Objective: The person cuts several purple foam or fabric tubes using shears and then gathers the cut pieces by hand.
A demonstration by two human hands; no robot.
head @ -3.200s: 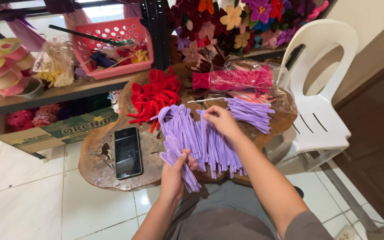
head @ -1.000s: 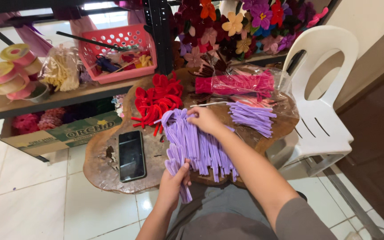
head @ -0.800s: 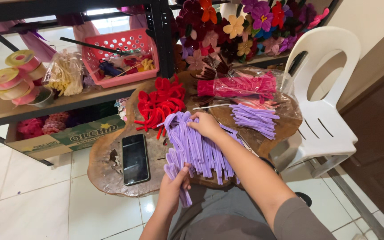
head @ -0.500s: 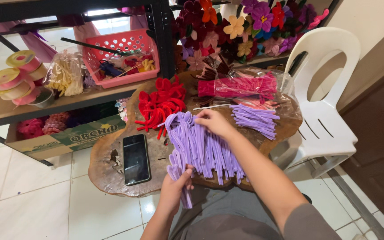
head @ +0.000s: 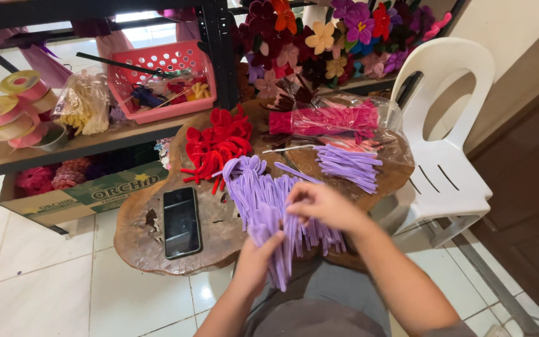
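Observation:
A pile of bent purple pipe cleaners [head: 263, 193] lies on a low wooden slab table [head: 145, 243]. My left hand [head: 258, 254] grips the near ends of a bunch of them at the table's front edge. My right hand [head: 320, 205] pinches the purple stems from above, just right of the left hand. A smaller bundle of straight purple pipe cleaners [head: 347, 165] lies to the right, and bent red pipe cleaners [head: 216, 145] lie behind the pile.
A black phone [head: 181, 221] lies on the table's left part. Pink pipe cleaners in a clear bag [head: 332, 118] sit at the back. A white plastic chair [head: 447, 156] stands right. A shelf holds a pink basket [head: 160, 78], ribbon spools [head: 14, 109] and fabric flowers [head: 338, 34].
My right hand has drawn back from the far part of the purple pile toward me and now meets the left hand, which has lifted a bunch of stems at the front edge.

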